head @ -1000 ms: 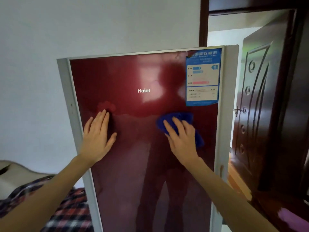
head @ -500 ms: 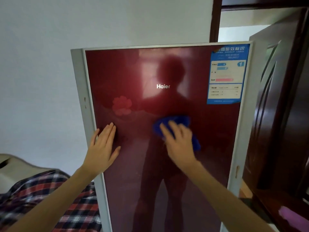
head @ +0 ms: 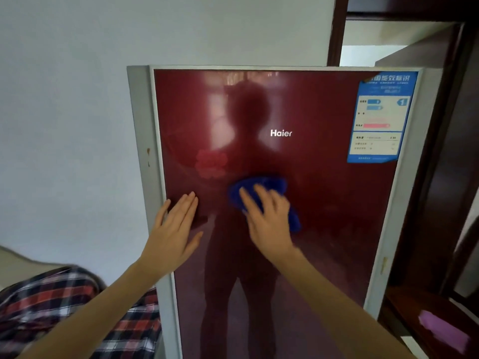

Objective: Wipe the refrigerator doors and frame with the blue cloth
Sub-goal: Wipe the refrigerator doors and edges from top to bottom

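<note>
The refrigerator door (head: 324, 208) is glossy dark red with a white Haier logo, framed in silver-grey (head: 141, 141). My right hand (head: 268, 221) presses the blue cloth (head: 261, 185) flat against the middle of the door, below the logo. The cloth shows above my fingers and to the right of my palm. My left hand (head: 173, 229) lies flat with fingers together on the door's left edge, next to the frame, holding nothing. A blue energy label (head: 379, 117) is stuck at the door's top right.
A white wall (head: 64, 125) stands left of the refrigerator. A plaid cloth (head: 59, 314) lies low at the left. At the right is an open dark wooden door (head: 440, 177) and a dark surface with a purple patch (head: 443, 330).
My right hand and the cloth have slid leftward across the door toward my left hand. The view has shifted, so the refrigerator now sits further right in frame.
</note>
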